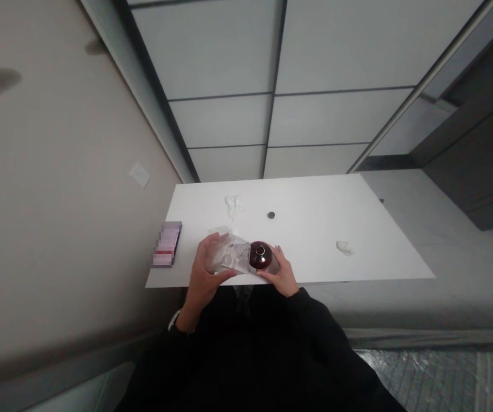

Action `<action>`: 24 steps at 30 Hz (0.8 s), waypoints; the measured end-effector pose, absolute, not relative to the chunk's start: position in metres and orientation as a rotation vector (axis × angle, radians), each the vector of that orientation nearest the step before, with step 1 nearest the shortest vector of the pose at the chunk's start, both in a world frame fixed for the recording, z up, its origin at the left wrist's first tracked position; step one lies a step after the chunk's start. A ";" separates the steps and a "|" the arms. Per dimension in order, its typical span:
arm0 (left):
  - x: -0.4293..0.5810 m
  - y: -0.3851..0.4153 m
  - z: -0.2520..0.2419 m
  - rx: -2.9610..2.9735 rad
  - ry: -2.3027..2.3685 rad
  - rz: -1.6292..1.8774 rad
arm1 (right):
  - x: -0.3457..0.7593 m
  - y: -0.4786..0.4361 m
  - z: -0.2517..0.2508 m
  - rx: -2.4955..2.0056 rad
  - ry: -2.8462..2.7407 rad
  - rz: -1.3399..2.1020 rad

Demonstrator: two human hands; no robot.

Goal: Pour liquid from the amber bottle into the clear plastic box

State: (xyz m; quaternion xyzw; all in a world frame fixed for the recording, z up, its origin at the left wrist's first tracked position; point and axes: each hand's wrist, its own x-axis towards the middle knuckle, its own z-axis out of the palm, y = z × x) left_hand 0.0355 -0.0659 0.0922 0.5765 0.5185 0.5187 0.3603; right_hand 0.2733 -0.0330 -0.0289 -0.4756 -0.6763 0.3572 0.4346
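My left hand (206,263) grips a crinkled clear plastic wrapper (231,256) at the near edge of the white table (315,229). My right hand (281,273) holds a small dark red round bottle (259,256) right beside the wrapper. The bottle touches the wrapper's right end; whether it sits partly inside the plastic is unclear. Both hands rest low over the table's front edge, and my dark sleeves fill the bottom of the view.
A small dark round cap (271,215) lies mid-table. Crumpled white scraps lie at the back left (232,205) and to the right (344,248). A flat rectangular pack (167,245) lies at the table's left edge. A beige wall is at left, a grey bed at right.
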 end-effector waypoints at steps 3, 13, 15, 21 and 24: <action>0.041 -0.069 0.086 1.382 1.229 1.424 | 0.274 -0.032 -0.031 -1.191 -1.651 0.897; 0.041 -0.059 0.065 1.407 1.217 1.432 | 0.273 -0.029 -0.050 -1.170 -1.635 0.808; 0.040 -0.054 0.068 1.482 1.222 1.381 | 0.273 -0.029 -0.051 -1.166 -1.647 0.781; 0.035 -0.035 0.084 1.624 1.227 1.242 | 0.274 -0.029 -0.048 -1.145 -1.694 0.756; 0.032 -0.028 0.093 1.723 1.227 1.171 | 0.273 -0.028 -0.047 -1.128 -1.699 0.753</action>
